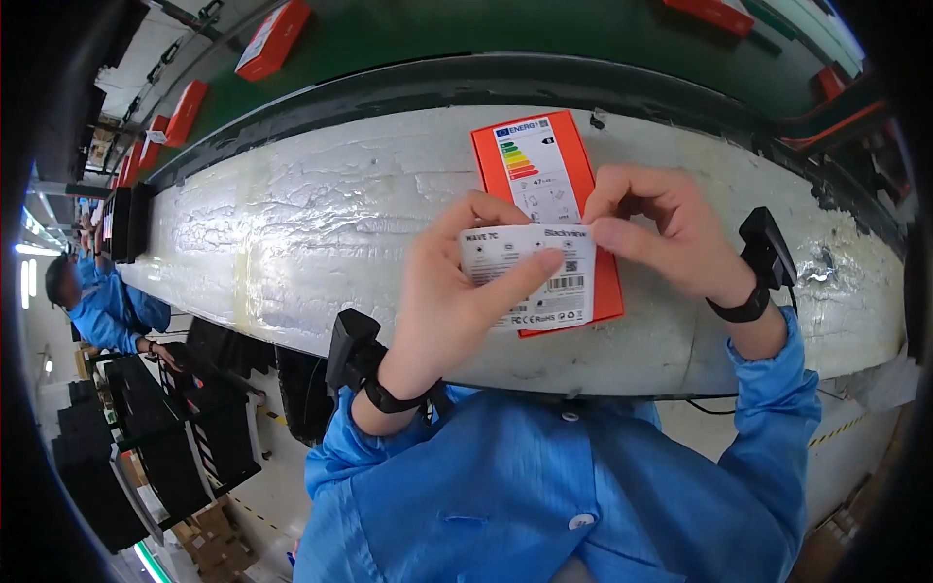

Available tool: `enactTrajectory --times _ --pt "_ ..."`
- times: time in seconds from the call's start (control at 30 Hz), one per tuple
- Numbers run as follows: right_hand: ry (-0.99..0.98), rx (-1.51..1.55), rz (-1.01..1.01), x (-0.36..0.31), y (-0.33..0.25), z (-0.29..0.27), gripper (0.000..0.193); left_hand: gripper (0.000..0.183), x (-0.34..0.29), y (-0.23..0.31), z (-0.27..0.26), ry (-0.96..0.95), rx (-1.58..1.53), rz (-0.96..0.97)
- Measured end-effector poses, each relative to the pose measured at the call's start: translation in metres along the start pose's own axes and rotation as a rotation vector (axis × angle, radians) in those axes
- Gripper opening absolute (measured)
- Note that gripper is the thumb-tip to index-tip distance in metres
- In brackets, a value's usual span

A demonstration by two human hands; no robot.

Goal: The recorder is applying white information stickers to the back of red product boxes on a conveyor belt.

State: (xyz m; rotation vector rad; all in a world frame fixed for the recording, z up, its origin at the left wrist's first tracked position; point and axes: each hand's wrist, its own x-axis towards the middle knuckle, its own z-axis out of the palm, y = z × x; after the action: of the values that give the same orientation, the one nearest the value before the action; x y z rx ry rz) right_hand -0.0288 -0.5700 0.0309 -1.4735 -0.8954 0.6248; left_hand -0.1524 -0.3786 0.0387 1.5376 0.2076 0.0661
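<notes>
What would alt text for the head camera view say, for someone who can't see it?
A person's left hand holds a white printed label with the right hand at its upper right corner, over an orange-red box on a worn, silvery worktable. Beyond it, more red boxes lie on a dark green surface.

a white sheet [544, 291] bears print, a barcode [566, 283] and square code [571, 265]; a colour-barred rating label [544, 175] lies on the red box [607, 291] near the tabletop [321, 214]'s far edge.
</notes>
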Motion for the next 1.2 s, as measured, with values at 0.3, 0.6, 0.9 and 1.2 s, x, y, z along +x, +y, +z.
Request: enactTrajectory --times 0.3,0.6,0.9,1.2 --pt "-0.074 -0.116 0.016 0.000 -0.005 -0.011 0.015 0.034 0.000 -0.003 0.003 -0.029 -0.015 0.003" --pt "-0.314 0.278 0.176 -0.002 -0.006 -0.001 0.015 0.023 -0.002 -0.004 0.002 -0.120 0.189 0.392" --pt "-0.057 -0.396 -0.153 0.001 -0.018 0.013 0.005 0.034 -0.034 -0.001 -0.030 0.087 0.204 0.081" --pt "0.127 -0.295 -0.082 -0.009 -0.020 -0.034 0.003 0.023 -0.169 -0.073 -0.165 0.661 1.606 -0.567"
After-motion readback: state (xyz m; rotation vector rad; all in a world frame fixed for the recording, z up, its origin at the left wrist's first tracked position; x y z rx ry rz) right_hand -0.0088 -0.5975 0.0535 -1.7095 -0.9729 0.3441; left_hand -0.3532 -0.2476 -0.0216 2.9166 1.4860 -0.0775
